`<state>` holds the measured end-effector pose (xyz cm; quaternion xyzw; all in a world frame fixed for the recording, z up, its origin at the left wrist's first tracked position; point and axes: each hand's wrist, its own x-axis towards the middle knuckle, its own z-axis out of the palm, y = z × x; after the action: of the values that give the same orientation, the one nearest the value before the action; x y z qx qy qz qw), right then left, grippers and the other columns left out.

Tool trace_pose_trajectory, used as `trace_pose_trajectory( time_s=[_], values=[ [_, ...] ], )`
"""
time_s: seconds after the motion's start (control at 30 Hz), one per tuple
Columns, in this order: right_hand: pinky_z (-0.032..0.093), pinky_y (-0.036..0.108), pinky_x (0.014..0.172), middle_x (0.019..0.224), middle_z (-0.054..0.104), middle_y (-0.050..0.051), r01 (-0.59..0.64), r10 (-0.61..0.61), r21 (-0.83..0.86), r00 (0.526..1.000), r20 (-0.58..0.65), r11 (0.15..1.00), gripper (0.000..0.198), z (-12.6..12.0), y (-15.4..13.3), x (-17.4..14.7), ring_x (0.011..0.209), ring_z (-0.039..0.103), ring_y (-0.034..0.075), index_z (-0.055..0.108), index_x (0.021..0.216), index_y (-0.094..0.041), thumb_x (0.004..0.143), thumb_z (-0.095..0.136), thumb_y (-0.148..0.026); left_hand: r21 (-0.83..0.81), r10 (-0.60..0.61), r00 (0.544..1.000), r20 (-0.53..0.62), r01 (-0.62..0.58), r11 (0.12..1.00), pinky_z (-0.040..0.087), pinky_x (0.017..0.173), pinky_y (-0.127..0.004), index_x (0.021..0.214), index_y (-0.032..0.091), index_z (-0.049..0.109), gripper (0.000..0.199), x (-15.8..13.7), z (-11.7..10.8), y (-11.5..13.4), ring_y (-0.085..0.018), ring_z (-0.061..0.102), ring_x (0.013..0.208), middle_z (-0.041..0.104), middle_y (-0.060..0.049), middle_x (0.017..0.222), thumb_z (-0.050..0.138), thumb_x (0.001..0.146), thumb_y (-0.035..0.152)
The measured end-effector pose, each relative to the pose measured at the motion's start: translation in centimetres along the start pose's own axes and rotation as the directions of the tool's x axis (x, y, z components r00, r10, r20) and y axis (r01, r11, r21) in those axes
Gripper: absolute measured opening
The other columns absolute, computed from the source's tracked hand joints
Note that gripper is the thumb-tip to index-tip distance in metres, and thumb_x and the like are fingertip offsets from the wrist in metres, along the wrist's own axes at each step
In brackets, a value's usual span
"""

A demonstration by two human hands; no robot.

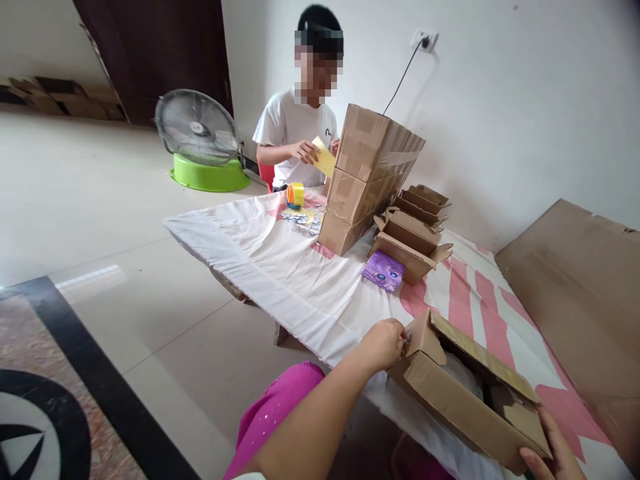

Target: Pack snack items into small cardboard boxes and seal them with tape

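One open carton [450, 403]: left hand [384, 343] had fingers pinching one end; right hand [556, 443] had fingers clasped round the other. One purple packet [383, 270] lay on one counter [275, 260].

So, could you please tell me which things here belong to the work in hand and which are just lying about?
Apparently in use:
open cardboard box, with the left hand at one end and the right hand at the other
probably the stacked cartons and open cartons

Apparently just lying about:
floor fan
green basin beneath it
perhaps the purple packet
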<state>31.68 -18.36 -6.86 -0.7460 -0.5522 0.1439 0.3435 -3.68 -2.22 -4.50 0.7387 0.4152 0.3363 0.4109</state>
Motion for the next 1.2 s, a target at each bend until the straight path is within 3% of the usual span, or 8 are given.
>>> trace_pose_trajectory(
  time_s=[0.23,0.43,0.6,0.7,0.8,0.93,1.1,1.2],
  values=[
    [0.043,0.046,0.106,0.153,0.035,0.012,0.074,-0.073,-0.060,0.997,0.010,0.995,0.089,-0.2,1.0,0.1,0.138,0.035,0.036,0.029,0.148,-0.018,0.077,0.057,-0.063,0.019,0.034,0.998,-0.051,-0.033,0.999,0.047,0.079,-0.029,0.075,0.020,0.065,0.022,-0.1,0.2,-0.2,-0.018,0.059,0.079,0.064,-0.004,0.081,0.049,0.070,0.005],
    [0.039,0.051,0.107,0.151,0.035,0.014,0.097,-0.099,-0.089,0.995,-0.017,0.991,0.082,0.0,-3.7,-1.2,0.134,0.039,0.035,0.024,0.150,-0.019,0.083,0.048,-0.062,-0.057,-0.049,0.949,-0.312,0.033,0.998,0.046,0.072,-0.026,0.081,0.019,0.058,0.020,0.3,0.1,0.2,-0.014,0.055,0.075,0.055,-0.002,0.085,0.044,0.076,0.006],
    [0.042,0.053,0.100,0.127,0.055,0.014,0.287,-0.329,-0.188,0.908,-0.260,0.939,0.059,-1.3,-9.1,-3.8,0.112,0.055,0.035,0.052,0.127,-0.024,0.078,0.060,-0.056,0.158,0.426,0.635,-0.644,-0.435,0.887,0.046,0.069,-0.024,0.083,0.020,0.060,0.013,-2.6,-0.8,3.2,-0.012,0.052,0.074,0.049,-0.002,0.085,0.049,0.083,0.011],
    [0.050,0.040,0.086,0.104,0.063,0.010,0.371,-0.370,0.037,0.928,-0.031,0.928,0.031,-1.1,-12.6,-5.9,0.098,0.060,0.027,0.063,0.104,-0.026,0.090,0.049,-0.049,0.367,0.707,0.514,-0.486,-0.615,0.698,0.045,0.067,-0.025,0.091,0.023,0.063,0.017,-5.0,0.1,5.1,-0.013,0.050,0.072,0.051,-0.002,0.082,0.056,0.082,0.011],
    [0.052,0.033,0.072,0.093,0.065,0.008,0.197,-0.303,0.363,0.916,0.262,0.911,0.047,0.2,-15.9,-7.0,0.081,0.062,0.021,0.061,0.109,-0.021,0.095,0.033,-0.057,0.417,0.840,0.454,-0.298,-0.729,0.543,0.046,0.068,-0.027,0.099,0.023,0.063,0.021,-6.7,1.7,6.4,-0.015,0.053,0.075,0.057,-0.004,0.082,0.058,0.082,0.012],
    [0.045,0.024,0.056,0.063,0.057,0.000,-0.023,-0.141,0.440,0.931,0.338,0.898,0.040,1.3,-17.8,-7.1,0.057,0.054,0.012,0.057,0.083,-0.019,0.090,0.048,-0.057,0.363,0.873,0.467,-0.141,-0.796,0.485,0.049,0.073,-0.029,0.099,0.022,0.063,0.019,-7.3,3.2,7.0,-0.017,0.058,0.083,0.063,-0.005,0.081,0.056,0.084,0.011],
    [0.037,0.022,0.050,0.057,0.049,-0.004,-0.025,0.018,0.345,1.000,0.022,0.938,0.035,-0.4,-14.0,-7.4,0.051,0.044,0.009,0.052,0.072,-0.020,0.087,0.053,-0.051,0.322,0.845,0.512,-0.152,-0.783,0.533,0.050,0.080,-0.031,0.095,0.020,0.062,0.020,-6.6,3.5,6.8,-0.019,0.058,0.089,0.063,-0.006,0.084,0.058,0.081,0.006],
    [0.038,0.023,0.052,0.056,0.051,-0.004,-0.126,0.203,0.312,0.952,-0.229,0.942,0.033,-2.6,-8.4,-7.2,0.054,0.046,0.011,0.054,0.069,-0.020,0.079,0.061,-0.051,0.304,0.803,0.572,-0.170,-0.744,0.595,0.049,0.080,-0.033,0.092,0.020,0.062,0.018,-6.2,3.6,6.9,-0.019,0.058,0.089,0.064,-0.006,0.086,0.056,0.083,0.006]
  ],
)
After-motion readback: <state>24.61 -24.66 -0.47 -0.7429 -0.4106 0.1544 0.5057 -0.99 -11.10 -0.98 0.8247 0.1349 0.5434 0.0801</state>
